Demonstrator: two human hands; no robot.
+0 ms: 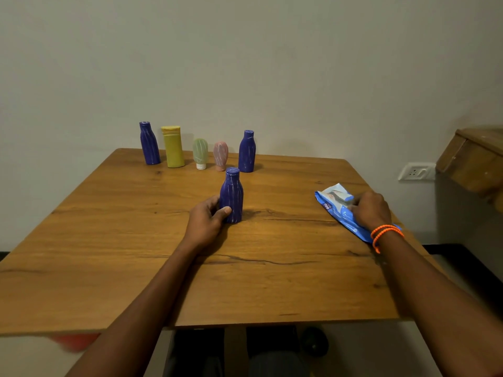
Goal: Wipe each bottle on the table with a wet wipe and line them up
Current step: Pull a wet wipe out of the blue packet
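A blue bottle (232, 195) with chalky streaks stands upright mid-table, and my left hand (206, 220) grips its lower part from the left. At the far edge stand several more bottles: a blue one (149, 144), a yellow one (172, 147), a small green one (200, 152), a small pink one (220, 155) and another blue one (247, 152). A blue wet-wipe pack (337, 205) lies at the right of the table. My right hand (370, 209) rests on the pack with fingers curled at its top.
The wooden table (136, 254) reaches to a plain wall. A wall socket (416, 171) and a wooden cabinet corner (473, 159) are at the right. Something red (76, 341) shows below the table's front left edge.
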